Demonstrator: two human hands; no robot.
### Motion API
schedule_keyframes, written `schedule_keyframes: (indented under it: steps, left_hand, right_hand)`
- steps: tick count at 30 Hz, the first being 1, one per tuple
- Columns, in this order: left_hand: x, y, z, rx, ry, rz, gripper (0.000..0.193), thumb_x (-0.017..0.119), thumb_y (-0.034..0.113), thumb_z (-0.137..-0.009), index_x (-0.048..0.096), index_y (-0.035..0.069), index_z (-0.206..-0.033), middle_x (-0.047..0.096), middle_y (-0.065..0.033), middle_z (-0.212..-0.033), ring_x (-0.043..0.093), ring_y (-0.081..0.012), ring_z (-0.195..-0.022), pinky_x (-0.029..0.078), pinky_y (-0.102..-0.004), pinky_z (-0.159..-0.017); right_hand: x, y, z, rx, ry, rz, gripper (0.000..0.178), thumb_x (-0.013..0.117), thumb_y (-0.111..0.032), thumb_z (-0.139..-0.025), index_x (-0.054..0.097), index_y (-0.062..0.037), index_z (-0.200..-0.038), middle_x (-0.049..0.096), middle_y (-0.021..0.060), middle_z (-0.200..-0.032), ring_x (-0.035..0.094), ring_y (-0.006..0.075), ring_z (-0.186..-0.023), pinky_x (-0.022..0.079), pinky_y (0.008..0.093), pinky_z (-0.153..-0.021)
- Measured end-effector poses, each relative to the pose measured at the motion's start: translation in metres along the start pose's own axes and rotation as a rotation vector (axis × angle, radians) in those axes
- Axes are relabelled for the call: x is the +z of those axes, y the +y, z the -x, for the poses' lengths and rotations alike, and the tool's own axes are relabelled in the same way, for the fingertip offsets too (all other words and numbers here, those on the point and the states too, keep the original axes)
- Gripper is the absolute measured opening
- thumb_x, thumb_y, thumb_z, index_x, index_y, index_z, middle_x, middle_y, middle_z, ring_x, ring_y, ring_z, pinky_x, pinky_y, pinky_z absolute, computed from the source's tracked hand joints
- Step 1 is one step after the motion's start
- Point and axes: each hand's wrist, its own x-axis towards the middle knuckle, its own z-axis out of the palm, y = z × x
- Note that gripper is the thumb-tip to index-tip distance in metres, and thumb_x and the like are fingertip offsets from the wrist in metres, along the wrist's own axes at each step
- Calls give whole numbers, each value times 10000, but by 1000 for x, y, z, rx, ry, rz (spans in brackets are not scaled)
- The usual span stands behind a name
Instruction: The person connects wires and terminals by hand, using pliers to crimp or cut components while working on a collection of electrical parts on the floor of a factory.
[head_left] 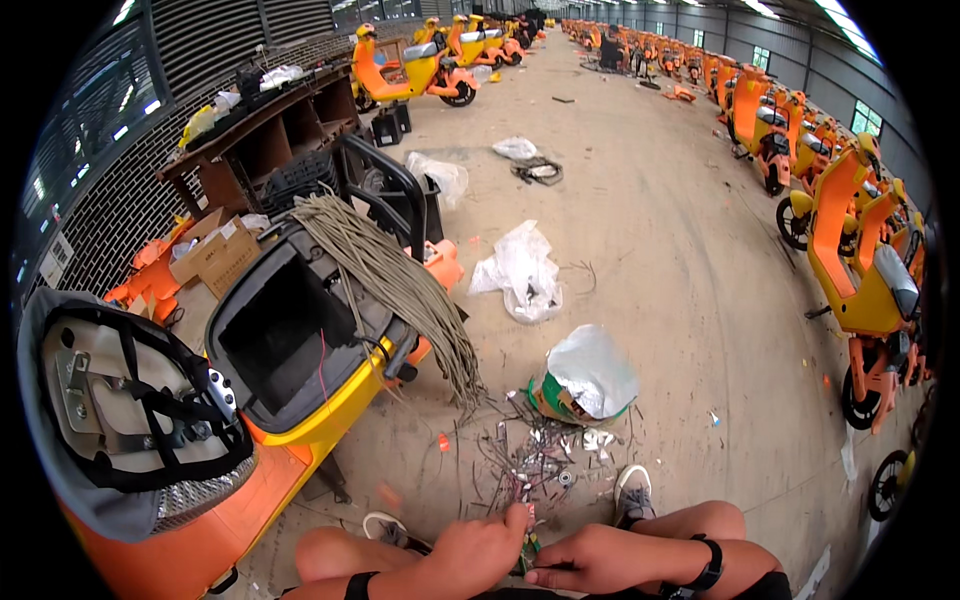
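My left hand is closed, its fingers pinched together low in the middle of the view. Beside it, my right hand is curled closed, thumb pointing towards the left hand. Between them shows a small narrow green-and-red piece, mostly hidden by the fingers, so its kind is unclear. Just beyond the hands, cut wire scraps and small bits lie scattered on the floor. A green bucket with a silvery liner stands behind the scraps.
On the left stands a yellow-orange scooter, its seat tipped open beside a black storage compartment. A long bundle of grey-brown cables drapes over it. White plastic bags lie ahead. Rows of scooters line the right.
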Motion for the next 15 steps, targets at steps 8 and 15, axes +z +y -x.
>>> schedule_keyframes:
  steps: [8, 15]
  left_hand:
    - [-6, -5, 4, 46, -17, 287, 170, 575, 191, -938, 466, 61, -926, 608, -120, -568, 622, -347, -507, 472, -442, -429]
    - [-26, -3, 4, 106, -23, 88, 231, 555, 215, -918, 479, 23, -1023, 640, -180, -644, 644, -357, -564, 501, -471, -512]
  right_hand:
    - [-5, 4, -4, 157, -61, -744, 345, 551, -278, -1013, 655, -12, -819, 613, 7, -683, 559, 71, -713, 438, 247, -687]
    - [8, 33, -8, 208, -14, -1171, 434, 516, -286, -1024, 593, -39, -676, 581, 4, -651, 517, 92, -641, 422, 266, -672]
